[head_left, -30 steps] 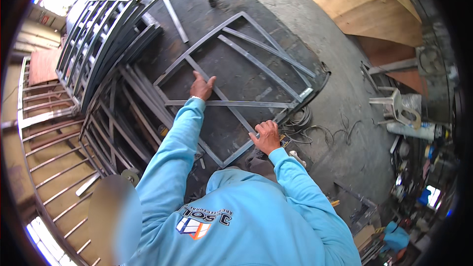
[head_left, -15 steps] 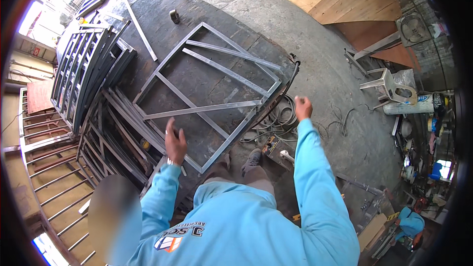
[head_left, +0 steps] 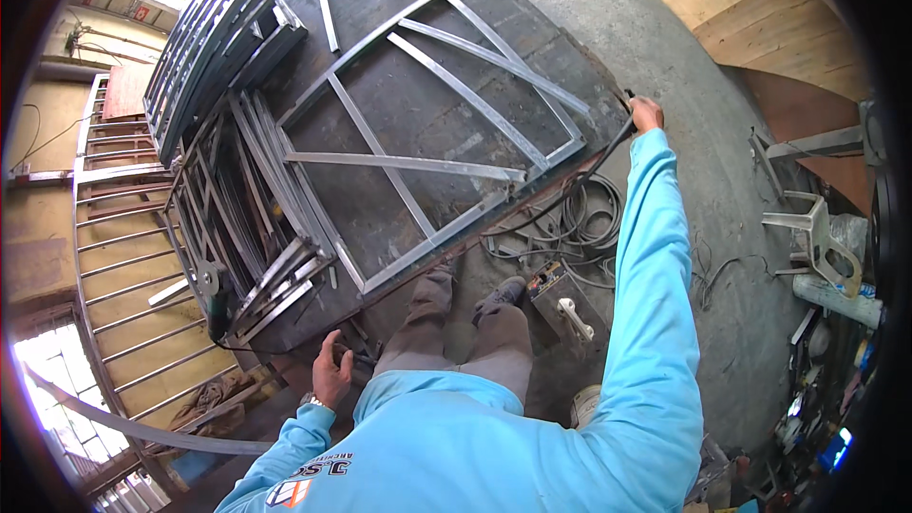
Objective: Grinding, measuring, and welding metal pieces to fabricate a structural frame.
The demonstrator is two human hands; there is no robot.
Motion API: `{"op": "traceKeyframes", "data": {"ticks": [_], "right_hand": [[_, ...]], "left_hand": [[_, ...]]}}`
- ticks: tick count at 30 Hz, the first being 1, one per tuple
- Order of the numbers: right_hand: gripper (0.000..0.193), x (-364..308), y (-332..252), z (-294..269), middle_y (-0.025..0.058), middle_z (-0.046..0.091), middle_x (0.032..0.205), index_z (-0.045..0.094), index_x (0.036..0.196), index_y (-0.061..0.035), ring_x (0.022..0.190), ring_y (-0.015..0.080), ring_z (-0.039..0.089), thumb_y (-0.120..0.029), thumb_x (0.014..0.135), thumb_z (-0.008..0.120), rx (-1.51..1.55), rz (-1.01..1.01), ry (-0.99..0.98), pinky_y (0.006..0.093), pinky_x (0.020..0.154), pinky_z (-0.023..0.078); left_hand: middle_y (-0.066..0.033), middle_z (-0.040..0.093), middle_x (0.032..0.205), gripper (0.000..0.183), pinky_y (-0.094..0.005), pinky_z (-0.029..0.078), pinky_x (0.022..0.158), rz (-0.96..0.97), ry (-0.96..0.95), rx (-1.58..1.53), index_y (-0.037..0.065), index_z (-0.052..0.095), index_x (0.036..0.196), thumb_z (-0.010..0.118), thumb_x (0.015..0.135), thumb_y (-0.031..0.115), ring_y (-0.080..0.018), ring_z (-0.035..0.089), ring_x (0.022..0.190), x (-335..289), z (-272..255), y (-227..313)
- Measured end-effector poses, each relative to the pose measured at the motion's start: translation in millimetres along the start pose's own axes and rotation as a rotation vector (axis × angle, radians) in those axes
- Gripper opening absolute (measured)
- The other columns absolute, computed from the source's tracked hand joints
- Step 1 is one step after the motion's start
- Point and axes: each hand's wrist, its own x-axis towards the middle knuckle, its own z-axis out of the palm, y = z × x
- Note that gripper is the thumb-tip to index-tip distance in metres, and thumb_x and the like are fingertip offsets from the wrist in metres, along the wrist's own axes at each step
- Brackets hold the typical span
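Observation:
At the table's right corner, my right hand [head_left: 647, 115] is closed around the end of a thick black cable [head_left: 600, 163]. Its tip looks like a handle, mostly covered by my fingers. My left hand [head_left: 332, 370] hovers low by the table's near edge, fingers apart and curved, with nothing seen in it. Between and beyond my hands lies a rectangular frame [head_left: 359, 123] of grey metal tube, flat on the dark steel table [head_left: 475, 0]. One loose flat bar [head_left: 408, 162] lies slantwise across it; two more bars [head_left: 470, 100] run lengthwise inside.
Curved metal grilles [head_left: 214, 47] are stacked at the far left, beside bundled bars [head_left: 271, 161]. An angle grinder [head_left: 215, 296] sits at the left edge. Coiled cables [head_left: 589, 218] and a box with a pale handle [head_left: 574, 318] lie on the floor by my feet. A plastic chair [head_left: 817, 233] stands right.
My right hand has reached outward to the table corner and closed on the cable end. My left hand has drawn back from above the frame toward my body. The view has shifted left.

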Motion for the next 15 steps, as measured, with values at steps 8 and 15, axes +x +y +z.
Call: {"op": "traceKeyframes", "data": {"ticks": [8, 15], "right_hand": [[0.038, -125.6, 32.3, -93.3, 0.0131, 0.063, 0.093, 0.047, 0.119, -0.008, 0.069, 0.0198, 0.062, -0.005, 0.082, 0.056, 1.177, 0.347, 0.164, 0.0327, 0.053, 0.051], [0.019, -402.0, 127.8, -117.8, 0.0025, 0.05, 0.069, 0.055, 0.093, -0.0076, 0.046, 0.0141, 0.044, -0.017, 0.076, 0.052, 1.685, 0.887, 0.06, 0.0262, 0.042, 0.036]], "left_hand": [[-0.0139, 0.066, 0.088, 0.048, -0.0364, 0.051, 0.067, 0.168, -0.24, 0.073, 0.009, 0.048, 0.131, 0.065, 0.086, 0.01, -0.0279, 0.064, 0.075, 26.5, 66.6, 68.6], [-0.0183, 0.067, 0.094, 0.041, -0.0423, 0.051, 0.074, 0.386, -0.554, 0.044, 0.009, 0.052, 0.126, 0.062, 0.089, 0.022, -0.0346, 0.066, 0.085, 119.3, 204.2, 120.8]]}}
